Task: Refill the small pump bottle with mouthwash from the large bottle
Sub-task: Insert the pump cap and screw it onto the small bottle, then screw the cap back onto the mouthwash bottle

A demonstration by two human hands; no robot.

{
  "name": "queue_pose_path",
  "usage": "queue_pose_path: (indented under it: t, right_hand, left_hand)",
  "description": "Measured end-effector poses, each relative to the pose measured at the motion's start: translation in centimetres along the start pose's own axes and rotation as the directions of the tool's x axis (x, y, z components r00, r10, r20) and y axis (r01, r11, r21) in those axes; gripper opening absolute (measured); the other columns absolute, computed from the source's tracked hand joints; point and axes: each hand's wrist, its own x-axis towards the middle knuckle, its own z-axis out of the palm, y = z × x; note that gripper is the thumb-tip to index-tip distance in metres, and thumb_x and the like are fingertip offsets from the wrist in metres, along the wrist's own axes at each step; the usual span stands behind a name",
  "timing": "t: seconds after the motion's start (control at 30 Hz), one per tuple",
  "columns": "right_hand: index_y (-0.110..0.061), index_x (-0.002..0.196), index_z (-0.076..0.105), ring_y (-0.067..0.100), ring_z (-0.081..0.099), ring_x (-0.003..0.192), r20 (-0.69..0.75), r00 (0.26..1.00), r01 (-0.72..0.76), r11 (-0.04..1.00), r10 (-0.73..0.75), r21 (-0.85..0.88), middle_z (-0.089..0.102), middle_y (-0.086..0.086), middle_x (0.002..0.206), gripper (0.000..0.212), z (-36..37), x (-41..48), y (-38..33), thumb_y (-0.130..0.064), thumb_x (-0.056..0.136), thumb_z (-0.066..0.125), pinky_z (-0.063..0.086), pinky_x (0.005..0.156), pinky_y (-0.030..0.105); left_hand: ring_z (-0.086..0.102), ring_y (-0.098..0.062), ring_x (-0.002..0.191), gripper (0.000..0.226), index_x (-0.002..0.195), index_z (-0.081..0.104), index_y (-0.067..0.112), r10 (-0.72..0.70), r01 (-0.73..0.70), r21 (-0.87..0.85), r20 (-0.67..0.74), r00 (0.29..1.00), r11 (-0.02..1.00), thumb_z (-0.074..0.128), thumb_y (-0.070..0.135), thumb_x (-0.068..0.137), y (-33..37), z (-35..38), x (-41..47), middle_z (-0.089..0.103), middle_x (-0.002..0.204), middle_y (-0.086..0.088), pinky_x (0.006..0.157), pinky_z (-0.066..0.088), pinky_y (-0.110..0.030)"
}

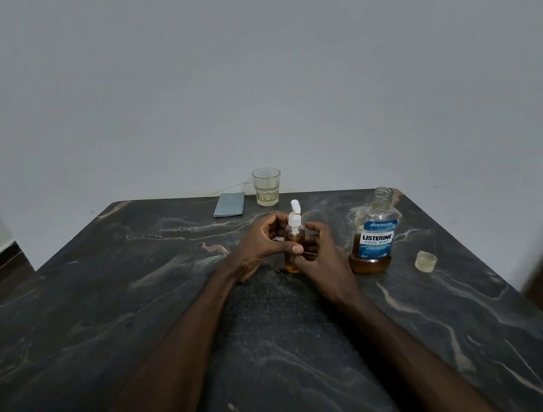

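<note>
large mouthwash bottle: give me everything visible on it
The large mouthwash bottle stands upright on the dark marble-look table, to the right of the hands and touched by neither. It looks like clear plastic with a blue and white Listerine Cool Mint label around its middle. Its threaded neck is open, and its cap lies apart on the table to its right. Amber liquid fills the lower body to about the label; the shoulder and neck look empty.
</note>
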Motion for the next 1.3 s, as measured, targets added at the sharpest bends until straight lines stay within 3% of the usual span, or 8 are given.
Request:
queue_pose_path:
  t: [0.5, 0.63, 0.7, 0.8, 0.9, 1.07, 1.2, 1.3]
  right_hand:
    - [-0.02, 0.15, 0.038, 0.015, 0.058, 0.126, -0.071, 0.996, -0.054, 0.998, 0.055, 0.018, 0.058, 0.0, 0.138, 0.088, 0.1, 0.3, 0.8, -0.008, 0.077, 0.085, 0.051, 0.108, 0.038]
    - [-0.017, 0.143, 0.045, 0.014, 0.058, 0.124, -0.157, 0.987, -0.048, 0.999, 0.046, -0.014, 0.057, 0.002, 0.136, 0.076, -0.3, -0.1, 0.2, 0.017, 0.079, 0.067, 0.055, 0.105, 0.039]
    - [-0.019, 0.14, 0.047, 0.012, 0.058, 0.121, -0.193, 0.981, -0.023, 0.998, 0.012, -0.059, 0.057, 0.0, 0.134, 0.072, -0.2, -0.6, -0.2, 0.015, 0.08, 0.067, 0.056, 0.102, 0.038]
    - [-0.021, 0.134, 0.051, 0.006, 0.056, 0.115, -0.247, 0.961, 0.072, 0.977, -0.121, -0.199, 0.058, -0.003, 0.129, 0.062, -0.2, -1.6, -0.9, 0.009, 0.083, 0.067, 0.057, 0.097, 0.034]
    - [-0.017, 0.126, 0.054, 0.012, 0.062, 0.101, -0.3, 0.885, 0.221, 0.888, -0.356, -0.404, 0.063, 0.002, 0.119, 0.049, -1.3, -2.6, -2.0, 0.004, 0.084, 0.068, 0.06, 0.081, 0.031]
    - [-0.015, 0.105, 0.058, 0.029, 0.063, 0.083, -0.568, 0.66, 0.164, 0.831, -0.493, -0.531, 0.064, 0.008, 0.102, 0.029, -7.3, -4.4, -3.4, -0.002, 0.079, 0.063, 0.049, 0.061, 0.038]
    - [-0.011, 0.117, 0.064, 0.039, 0.059, 0.109, -0.597, 0.8, -0.317, 0.801, -0.061, -0.507, 0.061, 0.016, 0.123, 0.028, -13.8, -4.0, 0.0, -0.016, 0.09, 0.06, 0.049, 0.081, 0.044]
    - [-0.017, 0.138, 0.062, 0.034, 0.056, 0.127, -0.329, 0.941, -0.284, 0.708, 0.077, -0.646, 0.058, 0.014, 0.143, 0.046, -16.0, -4.2, 4.2, -0.03, 0.094, 0.064, 0.046, 0.104, 0.041]
  left_hand:
    - [0.056, -0.024, 0.115, 0.07, 0.139, 0.056, 0.016, 0.03, -0.012, -0.207, 0.088, 0.996, 0.978, 0.075, 0.01, 0.071, -0.5, -1.0, -0.2, 0.063, 0.123, -0.005, 0.105, 0.046, -0.045]
    - [0.06, -0.025, 0.115, 0.059, 0.128, 0.055, 0.009, 0.081, -0.128, -0.282, -0.172, 0.982, 0.951, 0.061, 0.006, 0.07, 1.1, -0.3, -0.1, 0.063, 0.122, -0.012, 0.1, 0.052, -0.041]
    - [0.063, -0.024, 0.111, 0.041, 0.117, 0.059, 0.013, 0.121, -0.215, -0.165, -0.449, 0.885, 0.963, 0.065, 0.0, 0.079, 1.9, 0.6, -0.1, 0.066, 0.118, -0.012, 0.094, 0.054, -0.04]
    - [0.058, -0.009, 0.09, 0.04, 0.103, 0.056, 0.015, 0.211, -0.171, 0.138, -0.803, 0.558, 0.976, 0.054, -0.019, 0.081, 3.4, 3.2, -1.3, 0.061, 0.1, -0.002, 0.08, 0.048, -0.03]
    - [0.051, -0.013, 0.084, 0.038, 0.098, 0.05, 0.014, 0.439, -0.244, 0.368, -0.801, 0.406, 0.897, 0.05, -0.017, 0.076, 6.1, 7.0, -4.5, 0.053, 0.093, -0.004, 0.074, 0.045, -0.026]
    - [0.052, -0.016, 0.092, 0.034, 0.097, 0.055, 0.007, 0.65, -0.417, 0.516, -0.445, 0.616, 0.749, 0.054, -0.015, 0.071, 7.9, 14.8, -7.9, 0.054, 0.099, -0.006, 0.08, 0.048, -0.026]
    - [0.028, -0.004, 0.139, 0.071, 0.146, 0.04, 0.009, 0.428, -0.191, 0.526, -0.377, 0.822, 0.829, 0.072, 0.001, 0.084, 5.5, 18.8, -5.7, 0.028, 0.151, -0.007, 0.112, 0.034, -0.007]
    - [0.01, -0.018, 0.155, 0.101, 0.162, 0.014, 0.012, 0.236, -0.005, 0.481, -0.421, 0.876, 0.877, 0.081, 0.018, 0.086, 3.7, 19.9, -3.6, 0.004, 0.167, -0.006, 0.123, 0.017, -0.024]
